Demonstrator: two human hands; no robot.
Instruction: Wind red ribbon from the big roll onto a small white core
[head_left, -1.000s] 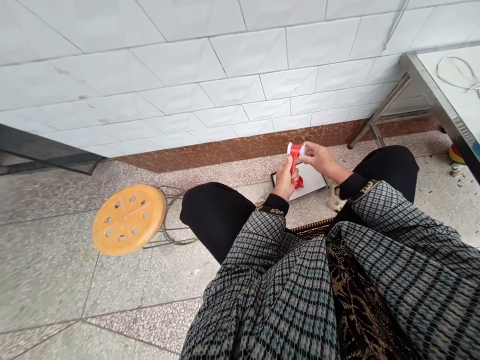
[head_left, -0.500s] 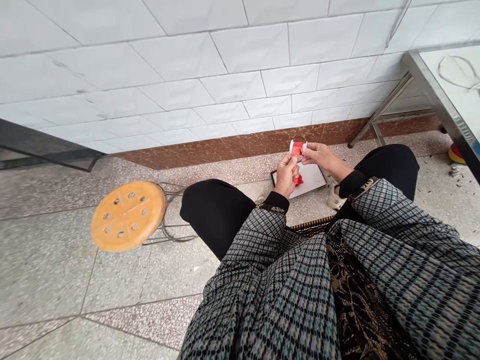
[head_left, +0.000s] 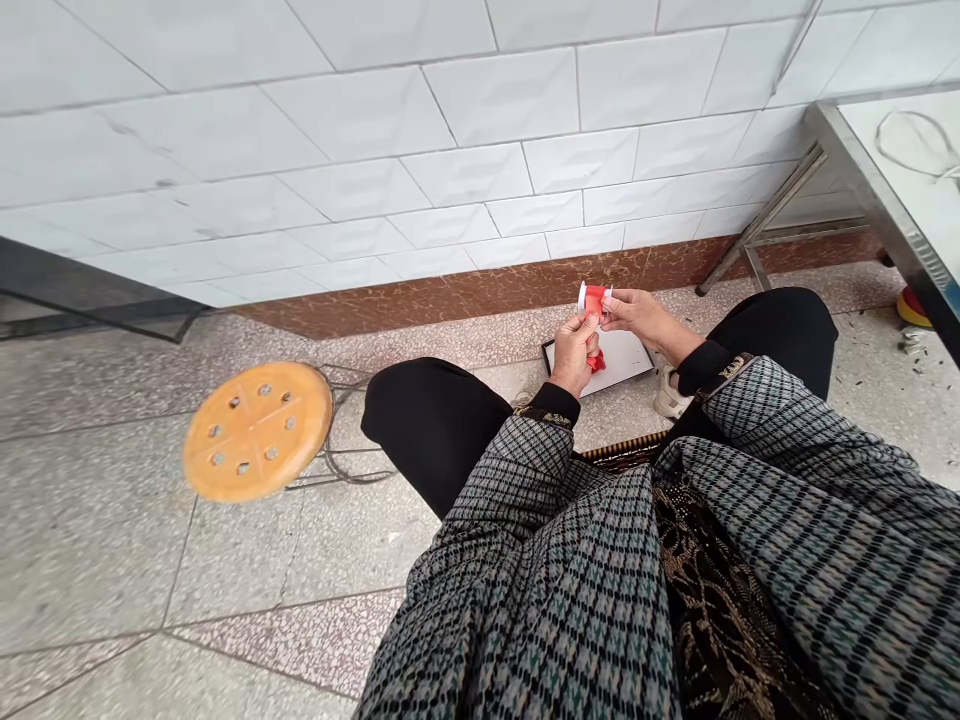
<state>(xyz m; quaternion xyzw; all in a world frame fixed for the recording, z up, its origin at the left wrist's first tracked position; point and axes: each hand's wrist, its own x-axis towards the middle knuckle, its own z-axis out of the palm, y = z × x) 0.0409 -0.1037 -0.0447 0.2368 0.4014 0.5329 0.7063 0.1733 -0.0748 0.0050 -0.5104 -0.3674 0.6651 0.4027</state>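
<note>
A white spool (head_left: 583, 296) wound with red ribbon (head_left: 595, 295) is held up in front of my knees. My right hand (head_left: 636, 314) is closed around the spool's right end, fingers at its rim. Just below the spool, my left hand (head_left: 573, 355) pinches the ribbon between thumb and fingers. A crumpled red bunch (head_left: 596, 362), seemingly of the same ribbon, sticks out beneath the left hand's curled fingers. Under both hands a white flat panel with dark edges (head_left: 624, 362) lies on the floor.
An orange round stool (head_left: 259, 430) with holes and thin metal legs stands at the left. At the right is a metal-framed table (head_left: 870, 165) with a white cord (head_left: 911, 115) on top. A tiled wall (head_left: 495, 110) rises ahead. A red and yellow object (head_left: 913, 308) lies beneath the table.
The spool has turned slightly in my hands, and my right hand has shifted a little leftward along its rim. My left hand stays nearly in place.
</note>
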